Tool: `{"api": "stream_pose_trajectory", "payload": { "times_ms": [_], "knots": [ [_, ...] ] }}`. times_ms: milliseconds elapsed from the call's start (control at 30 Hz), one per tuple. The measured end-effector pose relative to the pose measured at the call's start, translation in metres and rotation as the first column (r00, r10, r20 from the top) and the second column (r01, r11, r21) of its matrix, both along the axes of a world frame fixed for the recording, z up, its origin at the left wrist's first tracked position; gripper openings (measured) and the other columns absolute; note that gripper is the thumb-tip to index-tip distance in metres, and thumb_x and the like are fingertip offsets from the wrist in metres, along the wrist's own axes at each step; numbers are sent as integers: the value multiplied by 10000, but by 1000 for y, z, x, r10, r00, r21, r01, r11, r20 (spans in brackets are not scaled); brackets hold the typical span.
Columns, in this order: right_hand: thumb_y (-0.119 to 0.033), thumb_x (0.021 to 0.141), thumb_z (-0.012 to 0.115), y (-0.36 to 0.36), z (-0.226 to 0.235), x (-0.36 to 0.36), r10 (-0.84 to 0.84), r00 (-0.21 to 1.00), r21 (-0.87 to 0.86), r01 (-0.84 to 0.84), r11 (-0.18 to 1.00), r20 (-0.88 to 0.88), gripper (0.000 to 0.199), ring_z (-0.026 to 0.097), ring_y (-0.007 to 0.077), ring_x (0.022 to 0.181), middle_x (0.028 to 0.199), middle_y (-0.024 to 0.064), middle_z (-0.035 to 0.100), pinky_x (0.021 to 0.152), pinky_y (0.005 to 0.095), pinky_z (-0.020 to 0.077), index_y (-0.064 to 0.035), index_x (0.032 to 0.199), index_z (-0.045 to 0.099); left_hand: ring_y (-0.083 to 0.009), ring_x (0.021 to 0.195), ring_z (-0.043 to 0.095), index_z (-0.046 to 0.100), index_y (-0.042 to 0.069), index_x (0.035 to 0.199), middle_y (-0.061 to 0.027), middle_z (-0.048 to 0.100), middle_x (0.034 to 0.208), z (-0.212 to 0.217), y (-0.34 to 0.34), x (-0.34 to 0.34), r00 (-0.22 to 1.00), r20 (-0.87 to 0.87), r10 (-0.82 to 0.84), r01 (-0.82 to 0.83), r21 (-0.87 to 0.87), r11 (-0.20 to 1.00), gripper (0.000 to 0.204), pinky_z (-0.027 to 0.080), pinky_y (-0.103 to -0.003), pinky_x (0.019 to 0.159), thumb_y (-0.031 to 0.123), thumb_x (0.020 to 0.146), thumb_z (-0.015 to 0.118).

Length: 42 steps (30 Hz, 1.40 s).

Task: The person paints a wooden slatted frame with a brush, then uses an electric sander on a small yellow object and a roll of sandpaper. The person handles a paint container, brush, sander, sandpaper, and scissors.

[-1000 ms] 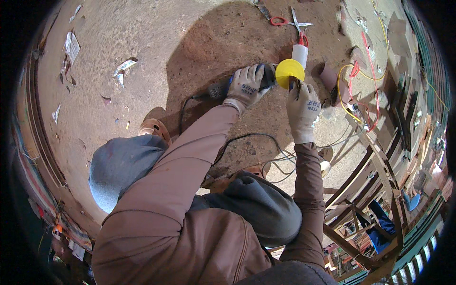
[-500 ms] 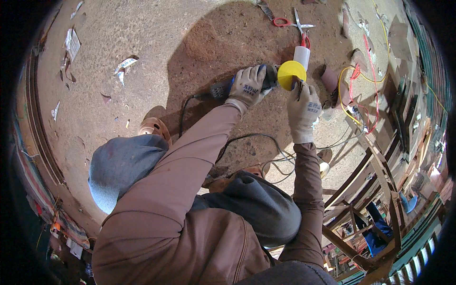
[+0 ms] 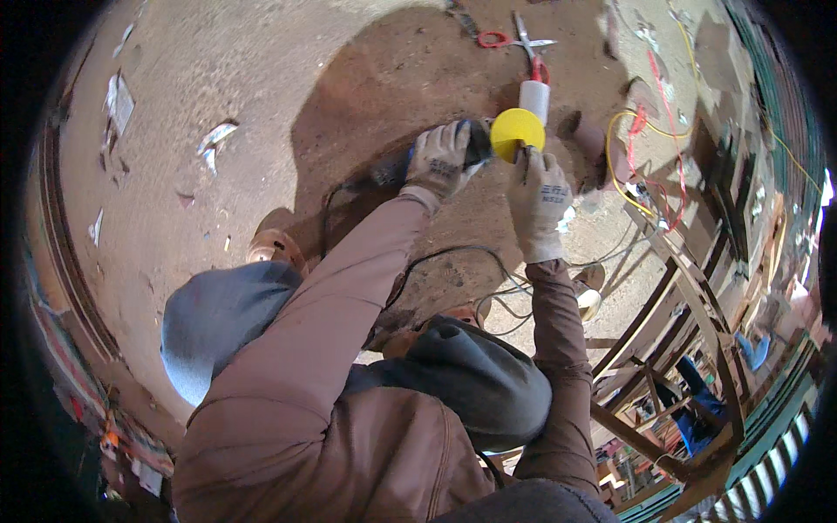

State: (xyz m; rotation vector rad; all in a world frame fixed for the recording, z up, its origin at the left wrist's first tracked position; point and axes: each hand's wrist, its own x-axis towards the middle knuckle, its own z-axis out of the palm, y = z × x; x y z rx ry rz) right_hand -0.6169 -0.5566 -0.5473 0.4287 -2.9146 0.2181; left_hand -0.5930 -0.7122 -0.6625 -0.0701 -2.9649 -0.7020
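Observation:
My gloved left hand (image 3: 438, 161) is wrapped round the black body of an angle grinder (image 3: 377, 176), just above the floor. A round yellow disc (image 3: 516, 132) is at the grinder's head end. My gloved right hand (image 3: 540, 207) pinches a small, thin dark piece (image 3: 526, 160) close to the disc's lower edge; whether it touches the disc I cannot tell. Just beyond the disc lies a white cylinder (image 3: 534, 102) with a red-handled tool partly in it. Open scissors (image 3: 524, 38) with red handles lie behind that.
The grinder's black cord (image 3: 462, 248) loops between my feet. Yellow and red cords (image 3: 616, 144) lie to the right, near rusty round pieces (image 3: 590, 135). Wooden frames (image 3: 697, 331) stand at the right. Paper scraps (image 3: 215, 137) lie on the dirty floor at the left.
The whole view has shifted slightly, so the hands and floor items appear a little further left. Both hands keep their holds on the grinder and the dark piece.

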Motion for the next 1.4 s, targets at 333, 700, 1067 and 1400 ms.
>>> {"api": "stream_pose_trajectory", "payload": {
  "times_ms": [333,700,1067,1400],
  "knots": [
    [-160,859,673,1,-3,1,23,1000,100,-24,995,8,206,664,294,766,857,110,640,619,411,536,-45,1027,642,-278,1191,600,509,62,1402,-115,601,1343,-1,2,-1,1000,-16,11,-12,-64,998,834,454,-436,1033,501,758,803],
    [-141,788,665,3,-13,2,89,994,257,-70,964,-64,262,662,213,771,863,64,627,607,338,545,-37,1027,638,-265,1198,597,528,63,1384,-109,617,1319,-2,4,-2,999,-34,10,-12,-64,998,812,455,-432,1020,492,755,811],
    [-158,818,655,-12,-2,6,102,994,245,-92,965,-27,236,659,212,735,843,62,632,602,353,540,-52,1029,658,-268,1183,593,479,47,1411,-113,601,1334,0,-2,-1,999,-39,-7,3,-112,994,845,455,-447,1007,523,780,779],
    [-241,869,642,-10,-12,11,95,992,130,-84,988,-82,207,636,189,794,868,21,605,585,329,503,-103,1020,668,-306,1276,552,399,70,1485,-133,553,1413,-14,0,-2,999,-5,-36,35,-133,991,860,451,-463,1046,405,797,793]
  ]
}}
